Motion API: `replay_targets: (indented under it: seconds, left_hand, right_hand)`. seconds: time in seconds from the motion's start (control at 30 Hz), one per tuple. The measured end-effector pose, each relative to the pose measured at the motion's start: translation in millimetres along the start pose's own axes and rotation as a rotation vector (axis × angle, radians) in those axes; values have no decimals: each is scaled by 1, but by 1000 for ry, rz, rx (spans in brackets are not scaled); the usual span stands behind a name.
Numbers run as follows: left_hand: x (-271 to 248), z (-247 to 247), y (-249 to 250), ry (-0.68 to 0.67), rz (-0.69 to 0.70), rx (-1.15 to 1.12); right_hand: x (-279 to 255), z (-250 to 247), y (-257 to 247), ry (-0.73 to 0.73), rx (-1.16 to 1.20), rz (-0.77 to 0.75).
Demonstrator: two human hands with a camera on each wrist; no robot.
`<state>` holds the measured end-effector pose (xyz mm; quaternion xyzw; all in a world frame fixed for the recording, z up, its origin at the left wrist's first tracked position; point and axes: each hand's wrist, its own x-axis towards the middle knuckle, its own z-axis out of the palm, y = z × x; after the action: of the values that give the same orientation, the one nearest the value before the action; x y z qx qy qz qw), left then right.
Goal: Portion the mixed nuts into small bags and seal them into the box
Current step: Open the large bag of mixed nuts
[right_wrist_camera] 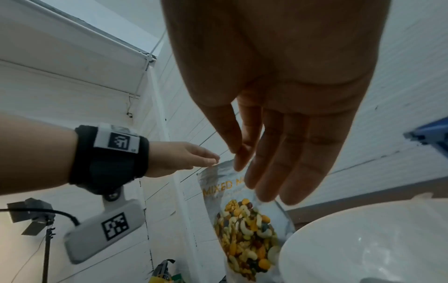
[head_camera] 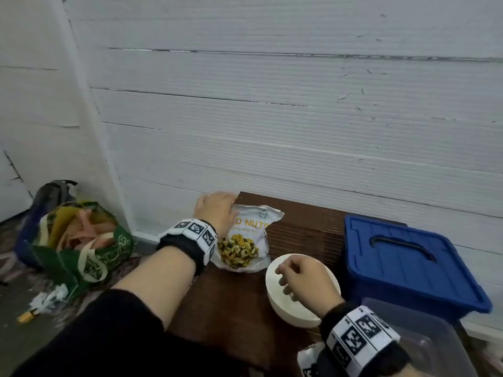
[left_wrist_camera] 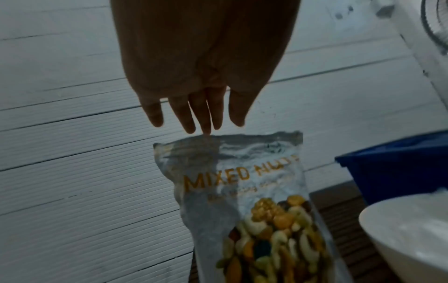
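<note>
Now, by item:
Left hand (head_camera: 216,210): reaches forward to the top left corner of the nut bag; fingers straight and held together, one fingertip (left_wrist_camera: 206,132) just touching the bag's top edge, nothing gripped.
Right hand (head_camera: 304,278): hovers over the white bowl, fingers loosely extended and pointing down, holding nothing.
Mixed nuts bag (head_camera: 246,238): stands upright at the back left of the table, against the wall, just beside the bowl; printed "MIXED NUTS", with a picture of nuts on its lower front; its top edge is crumpled.
White bowl (head_camera: 275,292): sits on the table in front of the bag, to its right.
Blue box lid (head_camera: 402,262): lies on the table's right side, handle recess facing up.
Clear tub (head_camera: 435,338): near corner, just in front of the blue lid.
Table (head_camera: 304,227): dark brown wood, set against a white ribbed wall (head_camera: 272,118).
Floor, left: a green bag (head_camera: 81,246) stuffed with cloth, a grey backpack (head_camera: 54,190) behind it.
</note>
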<state>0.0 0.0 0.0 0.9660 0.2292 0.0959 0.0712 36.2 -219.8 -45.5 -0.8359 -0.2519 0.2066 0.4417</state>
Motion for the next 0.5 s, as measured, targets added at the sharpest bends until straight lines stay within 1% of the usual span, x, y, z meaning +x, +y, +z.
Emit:
replay_targets:
  seconds: [0.03, 0.1, 0.2, 0.3, 0.37, 0.43, 0.5]
  left_hand:
    - [3, 1, 0, -17, -7, 60]
    - [8, 3, -1, 28, -13, 124]
    - [2, 2, 1, 100, -14, 163]
    - [-14, 2, 2, 163, 8, 115]
    - [-27, 0, 4, 180, 10, 75]
    - [-39, -2, 5, 186, -20, 29]
    - [-52, -6, 7, 174, -68, -8]
  right_hand:
    - [6, 5, 1, -4, 27, -2]
    - [14, 10, -2, -7, 37, -2]
    - [21, 17, -9, -7, 50, -20]
    - [26, 20, -21, 35, 88, -54]
    - [29, 24, -30, 48, 137, -59]
    - [31, 29, -37, 54, 177, -70]
    - [31, 34, -41, 47, 250, -48]
